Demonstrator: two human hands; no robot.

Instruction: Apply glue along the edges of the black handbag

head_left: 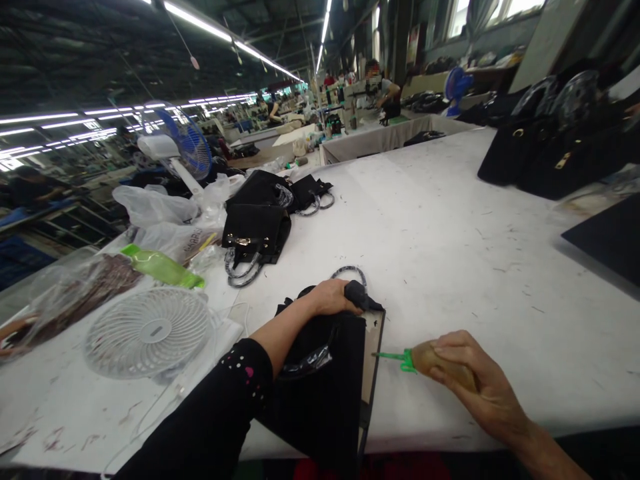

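Note:
A black handbag [335,380] lies in front of me, its panel edge turned back so a beige strip [371,363] shows along the right side. My left hand [333,298] is closed on black material at the bag's upper end. One plastic-wrapped handle [353,271] curves up beyond that hand, and another handle [310,360] lies across the bag. In my right hand [475,380] is a squeeze bottle [435,360], brownish with a green nozzle. The nozzle tip points left and is at the beige strip's edge; whether it touches I cannot tell.
Finished-looking black handbags [257,230] lie ahead to the left, and more black bags [560,147] stand at the right. A white fan [155,330], a green bottle [163,267] and plastic bags [155,203] occupy the left. A blue fan [187,143] stands behind; a co-worker [385,93] sits farther back.

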